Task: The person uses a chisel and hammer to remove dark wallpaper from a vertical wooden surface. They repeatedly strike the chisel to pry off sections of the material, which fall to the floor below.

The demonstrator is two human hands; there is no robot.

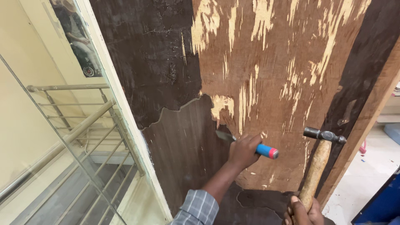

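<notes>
Cream wall (25, 104), steel stair railing (71, 137) (behind glass), pale floor (366, 175).

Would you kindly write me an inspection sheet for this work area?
Surface: upright wooden door panel, dark veneer partly stripped, pale torn patches showing.
Job's things: chisel with blue handle and red cap, blade at the veneer edge; hammer with wooden handle.
Clutter: nothing seen.
Hands: left hand grips the chisel; right hand holds the hammer, head raised.
Cables: nothing seen.
Surroundings: glass pane with metal railing at left; blue object at lower right.
</notes>
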